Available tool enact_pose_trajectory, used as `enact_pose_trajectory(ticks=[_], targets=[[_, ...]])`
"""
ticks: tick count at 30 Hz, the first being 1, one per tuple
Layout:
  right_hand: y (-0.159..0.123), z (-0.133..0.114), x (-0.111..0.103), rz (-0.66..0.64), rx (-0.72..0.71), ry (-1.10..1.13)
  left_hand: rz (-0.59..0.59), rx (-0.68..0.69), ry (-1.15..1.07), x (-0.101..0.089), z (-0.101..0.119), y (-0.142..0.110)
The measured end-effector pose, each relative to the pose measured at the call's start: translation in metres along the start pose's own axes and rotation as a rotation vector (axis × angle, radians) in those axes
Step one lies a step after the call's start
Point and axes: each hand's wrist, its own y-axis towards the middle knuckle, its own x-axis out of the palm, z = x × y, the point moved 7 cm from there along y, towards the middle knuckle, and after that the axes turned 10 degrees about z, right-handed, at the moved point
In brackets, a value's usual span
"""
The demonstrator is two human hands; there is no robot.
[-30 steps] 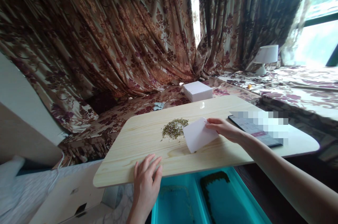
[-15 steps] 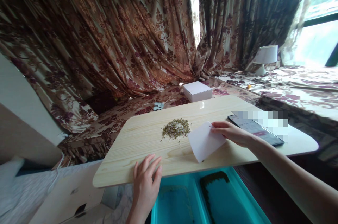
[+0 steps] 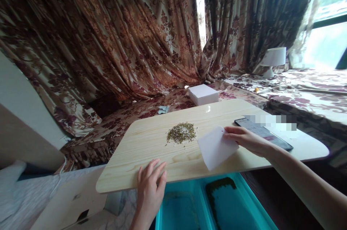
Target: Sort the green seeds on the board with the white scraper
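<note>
My right hand [image 3: 245, 138] pinches a white card [image 3: 216, 148] by its upper right corner, its lower edge resting on a pale wooden board [image 3: 151, 139]. A small pile of greenish-brown seeds or dried bits [image 3: 181, 133] lies on the board just left of the card, a short gap between them. My left hand [image 3: 150, 185] lies flat with fingers spread on the board's near edge. A dark phone [image 3: 264, 133] lies on the board beyond my right hand.
A teal bin [image 3: 255, 208] with two compartments holding dark material sits under the board's near edge. A white box [image 3: 203, 93] lies behind the board on flowered fabric. Patterned curtains hang behind. A white lamp [image 3: 273, 59] stands at the right by the window.
My right hand has drawn the white card to the right and toward me, away from the pile. My left hand has stayed on the board's edge.
</note>
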Motion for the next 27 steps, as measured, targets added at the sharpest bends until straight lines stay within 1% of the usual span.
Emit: enact_pose_trajectory(ticks=[3, 6, 8, 12, 17, 22, 27], targets=[[0.007, -0.007, -0.003, 0.194, -0.074, 0.081, 0.0, 0.0, 0.0, 0.0, 0.0, 0.0], [0.016, -0.013, 0.008, 0.268, -0.147, 0.131, -0.003, -0.006, -0.003, 0.001, -0.001, 0.0], [0.021, -0.015, 0.019, 0.272, -0.181, 0.151, -0.008, -0.009, -0.004, 0.002, -0.001, 0.0], [0.032, -0.016, 0.042, 0.241, -0.201, 0.18, 0.002, -0.007, -0.002, 0.002, -0.001, 0.0], [0.04, -0.019, 0.059, 0.217, -0.23, 0.124, 0.017, 0.005, 0.002, 0.001, 0.0, -0.001], [0.043, -0.02, 0.063, 0.201, -0.232, 0.11, 0.007, 0.004, 0.02, 0.003, -0.002, -0.001], [0.041, -0.017, 0.056, 0.212, -0.217, 0.088, -0.018, 0.049, 0.051, 0.01, -0.012, -0.002]])
